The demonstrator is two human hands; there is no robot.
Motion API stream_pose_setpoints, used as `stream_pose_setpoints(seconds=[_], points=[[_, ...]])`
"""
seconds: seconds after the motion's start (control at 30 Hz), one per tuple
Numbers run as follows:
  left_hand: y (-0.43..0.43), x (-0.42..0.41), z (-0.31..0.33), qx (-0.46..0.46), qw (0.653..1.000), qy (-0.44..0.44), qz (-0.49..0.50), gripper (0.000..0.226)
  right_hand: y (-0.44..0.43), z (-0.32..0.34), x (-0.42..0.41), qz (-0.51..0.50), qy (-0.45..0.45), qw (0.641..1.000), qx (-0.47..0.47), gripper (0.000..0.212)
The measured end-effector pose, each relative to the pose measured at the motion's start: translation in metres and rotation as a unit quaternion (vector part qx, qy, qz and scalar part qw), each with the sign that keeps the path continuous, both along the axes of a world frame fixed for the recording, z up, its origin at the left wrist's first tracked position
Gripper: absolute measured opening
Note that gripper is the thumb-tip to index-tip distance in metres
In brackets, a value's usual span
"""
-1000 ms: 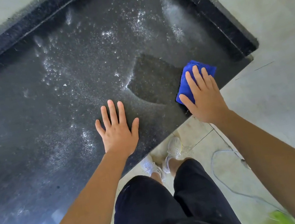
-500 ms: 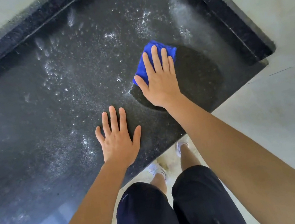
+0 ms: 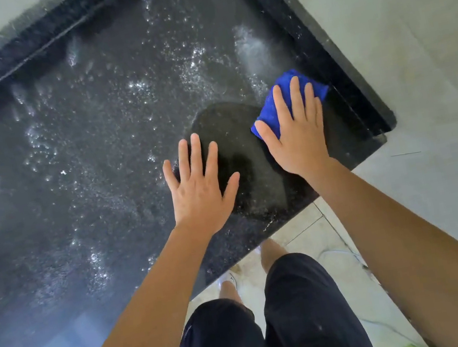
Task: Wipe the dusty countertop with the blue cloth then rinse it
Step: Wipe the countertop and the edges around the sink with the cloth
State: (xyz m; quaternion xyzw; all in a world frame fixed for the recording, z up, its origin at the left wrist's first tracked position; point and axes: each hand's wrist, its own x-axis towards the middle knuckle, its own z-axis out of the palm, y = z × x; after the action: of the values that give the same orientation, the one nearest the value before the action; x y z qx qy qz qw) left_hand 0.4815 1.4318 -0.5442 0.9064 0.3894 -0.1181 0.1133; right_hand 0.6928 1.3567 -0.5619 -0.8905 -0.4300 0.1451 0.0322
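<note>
at the right end of a dusty black countertop (image 3: 83, 168), a right hand (image 3: 297, 136) presses flat, straight fingers on a blue cloth (image 3: 271, 110) (beside a wiped dark patch (image 3: 232, 130)); the left hand (image 3: 199, 187) rests open, fingers spread, holding nothing.

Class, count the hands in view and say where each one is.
2. The left hand is spread flat on the dusty countertop near its front edge. The right hand presses the blue cloth near the right end. Neither is hidden.
</note>
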Motion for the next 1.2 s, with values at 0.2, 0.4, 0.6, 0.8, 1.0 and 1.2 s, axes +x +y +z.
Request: stream_pose_setpoints(seconds=[0.2,0.4,0.6,0.8,1.0,1.2], points=[[0.003,0.002,-0.012,-0.007,1.000,0.022,0.009,0.071,0.124,-0.003,0.019,0.036,0.001,0.999,0.008,0.078],[0.002,0.004,-0.013,-0.007,1.000,0.023,0.018,0.071,0.103,-0.002,0.006,0.106,0.020,0.993,0.042,0.075],[0.001,0.003,-0.018,-0.001,1.000,0.020,0.009,0.072,-0.072,0.002,0.001,0.091,0.007,0.995,0.033,0.074],[0.000,0.001,-0.020,-0.009,1.000,0.015,0.006,0.070,-0.039,-0.007,0.008,0.014,-0.016,0.999,0.030,0.074],[0.002,0.000,-0.023,-0.007,1.000,0.020,0.003,0.072,0.034,-0.006,-0.008,-0.024,-0.029,0.998,0.051,0.073],[0.000,0.002,-0.021,-0.018,0.999,0.033,0.006,0.072,-0.090,-0.002,-0.030,0.105,-0.018,0.992,0.065,0.070]])
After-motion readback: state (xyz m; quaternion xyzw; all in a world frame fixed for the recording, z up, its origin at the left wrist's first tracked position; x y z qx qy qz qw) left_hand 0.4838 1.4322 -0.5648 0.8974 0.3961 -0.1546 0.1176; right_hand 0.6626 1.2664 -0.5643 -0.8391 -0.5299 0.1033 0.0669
